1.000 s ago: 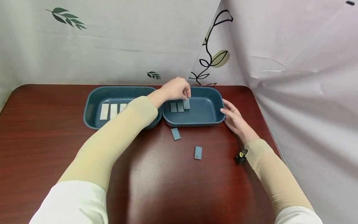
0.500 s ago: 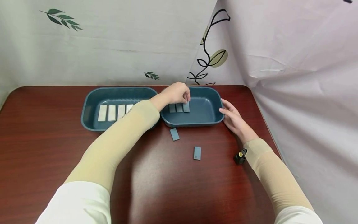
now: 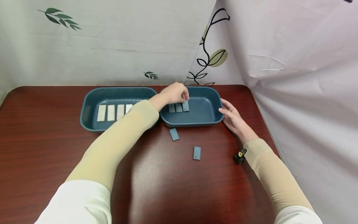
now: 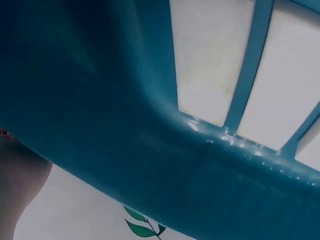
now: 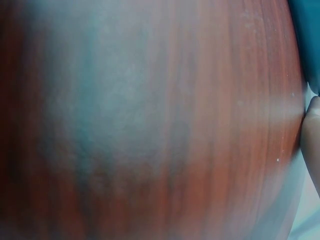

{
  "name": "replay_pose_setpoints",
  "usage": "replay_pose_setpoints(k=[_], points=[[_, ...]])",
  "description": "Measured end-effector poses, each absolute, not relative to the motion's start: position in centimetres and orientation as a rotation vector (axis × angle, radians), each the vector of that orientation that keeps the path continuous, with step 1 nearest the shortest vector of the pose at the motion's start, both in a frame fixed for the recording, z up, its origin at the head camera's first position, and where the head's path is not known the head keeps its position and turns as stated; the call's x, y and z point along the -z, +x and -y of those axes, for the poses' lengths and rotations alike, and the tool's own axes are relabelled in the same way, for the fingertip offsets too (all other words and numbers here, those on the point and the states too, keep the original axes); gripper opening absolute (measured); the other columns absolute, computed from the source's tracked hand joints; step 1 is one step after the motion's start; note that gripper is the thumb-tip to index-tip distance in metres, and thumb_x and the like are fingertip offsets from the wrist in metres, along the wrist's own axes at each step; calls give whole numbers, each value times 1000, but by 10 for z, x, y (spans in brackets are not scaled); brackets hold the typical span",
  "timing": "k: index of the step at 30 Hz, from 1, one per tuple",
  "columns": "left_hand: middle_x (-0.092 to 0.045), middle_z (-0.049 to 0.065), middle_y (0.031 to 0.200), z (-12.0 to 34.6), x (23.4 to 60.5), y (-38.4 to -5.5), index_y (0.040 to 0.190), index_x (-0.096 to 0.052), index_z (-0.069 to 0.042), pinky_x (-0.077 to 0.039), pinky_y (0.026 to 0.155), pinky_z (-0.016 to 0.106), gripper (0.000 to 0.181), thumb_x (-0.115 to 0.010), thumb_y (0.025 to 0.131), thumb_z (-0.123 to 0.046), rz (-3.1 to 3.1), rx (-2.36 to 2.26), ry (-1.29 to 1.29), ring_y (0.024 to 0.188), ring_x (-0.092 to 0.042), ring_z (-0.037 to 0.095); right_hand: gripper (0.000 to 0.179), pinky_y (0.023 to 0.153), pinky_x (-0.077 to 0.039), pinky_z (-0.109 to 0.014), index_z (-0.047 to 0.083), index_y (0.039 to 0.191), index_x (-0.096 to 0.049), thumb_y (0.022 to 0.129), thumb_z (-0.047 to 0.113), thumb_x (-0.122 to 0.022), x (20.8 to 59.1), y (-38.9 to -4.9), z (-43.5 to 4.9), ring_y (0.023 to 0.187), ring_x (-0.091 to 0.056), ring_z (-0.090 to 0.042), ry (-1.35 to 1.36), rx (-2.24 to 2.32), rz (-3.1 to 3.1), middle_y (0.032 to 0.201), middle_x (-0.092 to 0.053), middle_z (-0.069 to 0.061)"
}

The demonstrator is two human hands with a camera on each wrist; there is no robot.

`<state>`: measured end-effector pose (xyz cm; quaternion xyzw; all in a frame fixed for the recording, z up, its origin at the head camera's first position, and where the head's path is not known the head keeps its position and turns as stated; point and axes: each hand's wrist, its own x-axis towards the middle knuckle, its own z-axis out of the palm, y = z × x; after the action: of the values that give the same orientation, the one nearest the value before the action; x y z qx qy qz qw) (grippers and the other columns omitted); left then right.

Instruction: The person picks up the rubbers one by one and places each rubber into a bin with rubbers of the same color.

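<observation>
My left hand (image 3: 175, 92) reaches into the right-hand blue plastic tray (image 3: 193, 123). Its fingertips pinch the far end of a small grey-blue rectangular tile (image 3: 185, 106), which lies beside two similar tiles (image 3: 178, 108) in a row. At the tray's right end is my right hand (image 3: 235, 121), thumb over the rim and the other fingers along the outer wall. Two more grey-blue tiles lie on the table in front: a tilted tile (image 3: 174, 134) close to the tray and a straighter tile (image 3: 197, 153) nearer me. In the right wrist view only a finger (image 5: 312, 140) shows.
The left-hand blue tray (image 3: 83, 115) adjoins the first one and holds several white tiles (image 3: 111, 113) in a row; my left forearm crosses over it. A small black device (image 3: 239, 157) is by my right wrist. Pale curtains (image 3: 112, 46) hang behind the reddish-brown table (image 3: 42, 140).
My left hand has lowered the pinched tile slightly toward the viewer, down into line with the other two. The right hand has stayed at the tray's end. The head view has shifted a little.
</observation>
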<state>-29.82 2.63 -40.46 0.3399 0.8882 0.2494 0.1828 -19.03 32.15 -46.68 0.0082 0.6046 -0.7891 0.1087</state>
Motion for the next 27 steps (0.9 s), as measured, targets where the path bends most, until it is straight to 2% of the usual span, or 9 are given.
replay_pose_setpoints(k=[13, 27], points=[[-76, 16, 123, -26, 408, -299, 120, -78, -4, -56, 104, 40, 20, -68, 102, -3, -2484, -693, 994, 117, -70, 27, 47, 99, -51, -19, 12, 153, -45, 109, -2, -43, 465, -191, -322, 122, -60, -8, 32, 2286, -1808, 138, -61, 7], [-75, 14, 127, -26, 412, -297, 123, -76, -5, -55, 105, 39, 21, -66, 105, -6, -2482, -662, 997, 121, -70, 26, 47, 101, -50, -19, 12, 154, -44, 109, -1, -44, 463, -189, -322, 124, -59, -8, 34, 2271, -1813, 140, -58, 7]])
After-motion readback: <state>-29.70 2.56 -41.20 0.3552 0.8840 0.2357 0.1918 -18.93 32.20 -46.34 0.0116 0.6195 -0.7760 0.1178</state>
